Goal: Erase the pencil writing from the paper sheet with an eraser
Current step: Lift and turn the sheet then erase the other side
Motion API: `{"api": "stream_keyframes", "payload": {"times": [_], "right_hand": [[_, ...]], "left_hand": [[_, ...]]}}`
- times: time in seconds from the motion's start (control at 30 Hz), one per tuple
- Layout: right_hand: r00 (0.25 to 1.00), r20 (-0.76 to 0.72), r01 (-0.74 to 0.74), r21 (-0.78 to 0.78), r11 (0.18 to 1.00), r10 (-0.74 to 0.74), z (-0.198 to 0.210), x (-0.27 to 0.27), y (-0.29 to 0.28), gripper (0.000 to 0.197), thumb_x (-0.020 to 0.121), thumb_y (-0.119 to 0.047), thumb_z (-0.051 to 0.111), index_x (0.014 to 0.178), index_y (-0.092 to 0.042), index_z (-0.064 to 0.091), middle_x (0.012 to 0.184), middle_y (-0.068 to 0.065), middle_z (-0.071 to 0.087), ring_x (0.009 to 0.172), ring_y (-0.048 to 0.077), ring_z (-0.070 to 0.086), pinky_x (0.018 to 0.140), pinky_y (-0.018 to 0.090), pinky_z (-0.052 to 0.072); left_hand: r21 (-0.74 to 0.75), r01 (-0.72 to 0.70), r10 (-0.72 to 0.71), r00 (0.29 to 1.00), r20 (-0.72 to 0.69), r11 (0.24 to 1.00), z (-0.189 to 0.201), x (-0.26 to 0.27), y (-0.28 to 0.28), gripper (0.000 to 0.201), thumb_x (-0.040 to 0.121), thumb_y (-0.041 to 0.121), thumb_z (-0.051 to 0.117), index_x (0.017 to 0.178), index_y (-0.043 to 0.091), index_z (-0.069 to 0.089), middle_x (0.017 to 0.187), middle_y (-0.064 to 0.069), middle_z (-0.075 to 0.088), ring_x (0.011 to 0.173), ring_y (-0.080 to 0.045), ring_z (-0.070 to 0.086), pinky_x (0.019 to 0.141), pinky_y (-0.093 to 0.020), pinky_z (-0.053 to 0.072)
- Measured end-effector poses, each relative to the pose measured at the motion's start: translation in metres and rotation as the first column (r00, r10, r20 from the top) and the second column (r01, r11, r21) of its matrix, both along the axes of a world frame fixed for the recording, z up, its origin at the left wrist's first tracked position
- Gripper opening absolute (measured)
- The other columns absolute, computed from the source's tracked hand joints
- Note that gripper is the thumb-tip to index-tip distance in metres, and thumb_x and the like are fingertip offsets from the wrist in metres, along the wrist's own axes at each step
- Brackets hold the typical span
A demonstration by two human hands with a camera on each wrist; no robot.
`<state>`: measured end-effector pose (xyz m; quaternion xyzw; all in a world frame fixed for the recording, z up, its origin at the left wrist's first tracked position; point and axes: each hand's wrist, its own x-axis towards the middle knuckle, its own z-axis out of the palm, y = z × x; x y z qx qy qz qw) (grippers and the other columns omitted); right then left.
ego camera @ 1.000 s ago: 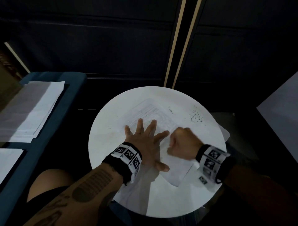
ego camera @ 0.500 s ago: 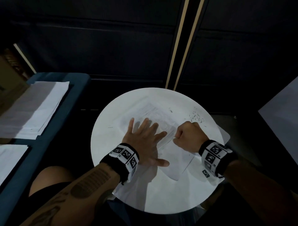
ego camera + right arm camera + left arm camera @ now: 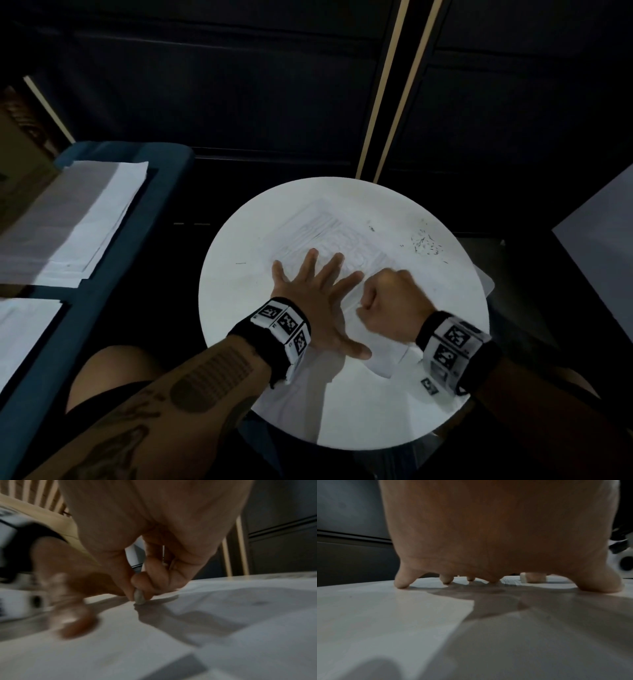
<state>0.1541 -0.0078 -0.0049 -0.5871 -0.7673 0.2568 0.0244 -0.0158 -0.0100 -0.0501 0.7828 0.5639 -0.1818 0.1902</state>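
Paper sheet (image 3: 329, 236), thin and limp, will likely buckle or tear under rubbing, so the left hand (image 3: 317, 301) lies flat on it, fingers straight and spread, near the round table's (image 3: 342, 411) middle. Just beside, the right hand (image 3: 388, 305) pinches a small eraser (image 3: 139, 597), tip touching the sheet. Eraser crumbs (image 3: 424, 245) lie toward the far right edge; paper stacks (image 3: 75, 219) sit well apart, nothing obstructing.
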Motion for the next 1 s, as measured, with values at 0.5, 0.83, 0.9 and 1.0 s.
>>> {"api": "stream_keyframes", "payload": {"times": [0.5, 0.83, 0.9, 1.0], "right_hand": [[0.997, -0.006, 0.075, -0.011, 0.997, -0.075, 0.0, 0.004, 0.014, 0.019, 0.079, -0.021, 0.07, 0.061, -0.017, 0.066, 0.067, -0.003, 0.066, 0.077, 0.013, 0.066, 0.071, 0.03, 0.059], [0.99, 0.046, 0.135, 0.008, 0.991, -0.135, 0.002, 0.009, 0.026, 0.012, 0.074, -0.028, 0.07, 0.068, -0.018, 0.066, 0.082, 0.006, 0.068, 0.069, 0.017, 0.068, 0.066, 0.037, 0.063], [0.997, 0.072, 0.0, -0.045, 0.999, 0.003, 0.006, -0.006, 0.012, 0.014, 0.077, -0.023, 0.068, 0.067, -0.013, 0.067, 0.074, 0.005, 0.068, 0.064, 0.015, 0.067, 0.06, 0.038, 0.061], [0.992, 0.066, -0.105, -0.089, 0.99, 0.111, 0.012, -0.018, -0.005, 0.02, 0.082, -0.023, 0.067, 0.065, -0.012, 0.064, 0.071, 0.001, 0.066, 0.065, 0.013, 0.064, 0.061, 0.038, 0.06]], "left_hand": [[-0.01, -0.003, 0.003, 1.0, -0.001, 1.0, 0.003, 0.0, -0.001, 0.134, 0.053, 0.111, 0.041, 0.153, 0.056, -0.029, 0.164, 0.013, -0.041, 0.151, -0.032, -0.039, 0.111, -0.082, -0.014], [-0.018, -0.003, 0.003, 1.0, -0.013, 1.0, 0.002, 0.002, 0.001, 0.135, 0.051, 0.112, 0.04, 0.153, 0.055, -0.029, 0.164, 0.012, -0.041, 0.151, -0.033, -0.04, 0.109, -0.083, -0.015], [-0.02, -0.005, 0.004, 1.0, -0.021, 1.0, 0.002, 0.001, 0.002, 0.137, 0.051, 0.112, 0.041, 0.154, 0.054, -0.029, 0.164, 0.012, -0.042, 0.15, -0.033, -0.041, 0.109, -0.083, -0.013], [-0.013, -0.002, 0.001, 1.0, -0.026, 1.0, 0.0, 0.002, 0.002, 0.138, 0.05, 0.112, 0.041, 0.153, 0.053, -0.03, 0.163, 0.012, -0.043, 0.15, -0.033, -0.041, 0.11, -0.083, -0.012]]}}
